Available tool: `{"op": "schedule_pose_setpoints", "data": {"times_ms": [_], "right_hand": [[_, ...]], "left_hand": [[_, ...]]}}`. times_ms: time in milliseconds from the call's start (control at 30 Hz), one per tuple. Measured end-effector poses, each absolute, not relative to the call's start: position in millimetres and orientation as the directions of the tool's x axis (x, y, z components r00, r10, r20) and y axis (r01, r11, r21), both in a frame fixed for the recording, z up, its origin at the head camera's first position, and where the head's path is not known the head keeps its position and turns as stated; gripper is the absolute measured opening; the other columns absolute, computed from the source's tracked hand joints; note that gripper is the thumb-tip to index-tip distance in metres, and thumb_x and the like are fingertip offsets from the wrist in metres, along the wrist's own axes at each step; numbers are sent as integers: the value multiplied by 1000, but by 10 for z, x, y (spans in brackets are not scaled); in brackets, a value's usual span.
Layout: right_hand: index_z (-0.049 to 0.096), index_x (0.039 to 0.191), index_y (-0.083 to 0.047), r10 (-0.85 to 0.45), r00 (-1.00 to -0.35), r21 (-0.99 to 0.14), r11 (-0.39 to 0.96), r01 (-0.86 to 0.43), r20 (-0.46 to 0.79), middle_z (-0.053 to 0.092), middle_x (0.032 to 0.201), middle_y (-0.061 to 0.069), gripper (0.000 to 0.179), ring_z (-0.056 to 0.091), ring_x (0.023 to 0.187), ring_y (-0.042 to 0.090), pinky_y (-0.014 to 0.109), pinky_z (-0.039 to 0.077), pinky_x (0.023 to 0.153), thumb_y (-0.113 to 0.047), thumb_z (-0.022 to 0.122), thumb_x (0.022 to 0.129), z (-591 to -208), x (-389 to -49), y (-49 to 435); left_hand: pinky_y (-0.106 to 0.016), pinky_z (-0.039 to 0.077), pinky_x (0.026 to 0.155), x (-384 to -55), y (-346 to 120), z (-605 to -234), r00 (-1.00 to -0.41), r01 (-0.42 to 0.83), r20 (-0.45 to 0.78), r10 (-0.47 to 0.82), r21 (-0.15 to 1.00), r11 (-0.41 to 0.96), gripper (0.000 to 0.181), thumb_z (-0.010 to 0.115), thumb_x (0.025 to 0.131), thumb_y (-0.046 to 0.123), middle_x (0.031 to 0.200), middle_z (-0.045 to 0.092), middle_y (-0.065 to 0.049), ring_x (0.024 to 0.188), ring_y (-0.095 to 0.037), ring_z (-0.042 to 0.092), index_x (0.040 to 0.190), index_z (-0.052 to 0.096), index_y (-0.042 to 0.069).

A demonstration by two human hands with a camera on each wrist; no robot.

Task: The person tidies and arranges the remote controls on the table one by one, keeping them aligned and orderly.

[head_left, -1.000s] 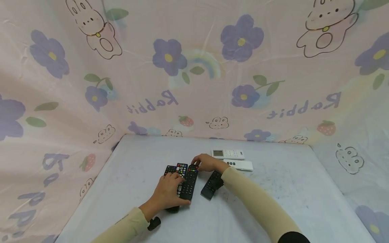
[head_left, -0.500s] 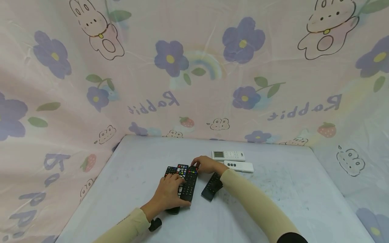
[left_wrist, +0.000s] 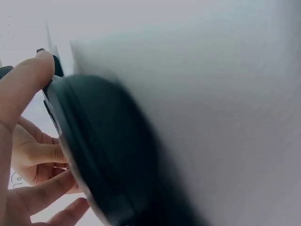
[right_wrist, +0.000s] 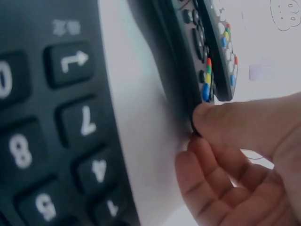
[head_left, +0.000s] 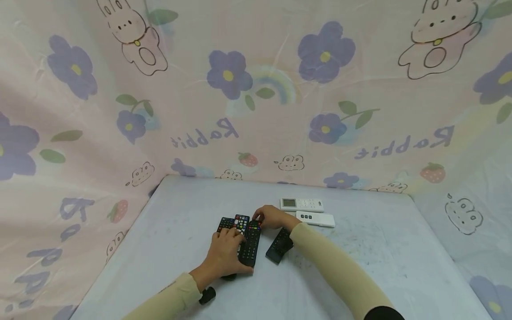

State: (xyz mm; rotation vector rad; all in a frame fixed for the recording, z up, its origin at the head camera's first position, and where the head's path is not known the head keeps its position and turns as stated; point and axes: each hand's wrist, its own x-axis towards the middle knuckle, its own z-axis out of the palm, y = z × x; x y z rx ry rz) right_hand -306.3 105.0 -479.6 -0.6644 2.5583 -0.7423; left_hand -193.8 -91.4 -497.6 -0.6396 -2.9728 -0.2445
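Observation:
Several black remote controls lie side by side on the white table. The middle remote control [head_left: 242, 220] has coloured buttons; the left remote control [head_left: 226, 222] is largely covered. My left hand [head_left: 225, 253] lies across the group, its thumb at the near end of the rightmost remote control [head_left: 250, 244] and its fingers curled over the others. In the left wrist view a dark rounded remote end [left_wrist: 108, 146] sits close to that hand. At the far end of the rightmost remote, my right hand [head_left: 272, 216] pinches its tip; the thumb [right_wrist: 211, 117] shows touching it in the right wrist view.
Another black remote control [head_left: 279, 246] lies under the right forearm. Two white remote controls, one with a screen [head_left: 302, 205] and one with few buttons [head_left: 315, 219], lie beyond the right wrist. A printed curtain [head_left: 256, 133] closes off the table's back and sides.
The rightmost black remote has slid slightly toward the near edge, against the left thumb. Both hands stay almost in place; the head view has shifted a little.

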Motion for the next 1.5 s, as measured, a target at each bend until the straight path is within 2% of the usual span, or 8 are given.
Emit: {"op": "schedule_pose_setpoints", "data": {"times_ms": [133, 333, 500, 633, 767, 967, 1300, 1500], "right_hand": [[69, 111, -10, -528, -819, -576, 750, -325, -226, 71, 98, 7, 32, 63, 92, 18, 39, 51, 86, 1, 71, 81, -4796, -3046, 1049], [65, 119, -10, -511, -844, -618, 720, -316, -164, 65, 114, 13, 33, 64, 99, 24, 37, 53, 84, -6, 68, 87, -4719, -3087, 1158], [61, 123, -6, -526, -846, -664, 665, -342, -90, 63, 119, 18, 35, 64, 103, 29, 37, 54, 83, -10, 67, 89, -4518, -3093, 1359], [62, 121, -6, -528, -847, -635, 678, -371, -69, 64, 118, 17, 34, 63, 104, 28, 39, 54, 85, -13, 68, 89, -4432, -3050, 1506], [63, 122, -7, -533, -842, -605, 699, -381, -86, 64, 119, 16, 34, 62, 106, 29, 41, 52, 89, -15, 68, 89, -4428, -2988, 1634], [63, 123, -8, -550, -825, -567, 723, -395, -126, 63, 122, 13, 38, 59, 111, 32, 44, 51, 92, -12, 71, 85, -4452, -2917, 1809], [67, 119, -15, -556, -806, -413, 795, -445, -201, 61, 128, 6, 47, 52, 120, 31, 52, 42, 102, -6, 78, 75, -4497, -2868, 2013], [69, 117, -22, -535, -823, -331, 825, -459, -193, 63, 123, 2, 52, 50, 111, 25, 49, 46, 94, -6, 79, 69, -4626, -2885, 2098]], "left_hand": [[-51, 41, 87, -1924, -889, -4983, -901, 427, 139, 412, 116, 897, 91, 73, 47, 82, 118, 59, -5, 112, -29, 50, 112, 66, 20], [-50, 40, 89, -1903, -831, -4894, -882, 464, 159, 444, 128, 877, 86, 75, 50, 79, 118, 59, -2, 112, -27, 50, 113, 66, 22], [-46, 44, 89, -1856, -703, -4765, -869, 492, 199, 453, 240, 837, 72, 77, 57, 70, 112, 61, 3, 108, -22, 54, 111, 67, 22], [-40, 50, 89, -1822, -584, -4716, -869, 496, 213, 447, 379, 782, 66, 80, 63, 57, 111, 60, 2, 104, -18, 57, 114, 65, 17], [-32, 51, 82, -1772, -471, -4726, -889, 451, 185, 419, 508, 733, 64, 82, 66, 48, 111, 60, -1, 96, -14, 57, 116, 63, 13], [-37, 52, 85, -1666, -302, -4791, -936, 323, 98, 337, 617, 718, 62, 82, 69, 42, 115, 61, -5, 102, -20, 59, 118, 63, 9], [-42, 52, 79, -1600, -64, -4890, -983, 168, 57, 173, 651, 740, 53, 86, 67, 25, 103, 65, -11, 96, -26, 60, 111, 66, 3], [-37, 52, 74, -1601, 7, -4948, -991, 126, 47, 127, 665, 736, 53, 86, 67, 22, 101, 66, -8, 92, -21, 59, 112, 66, 4]]}}
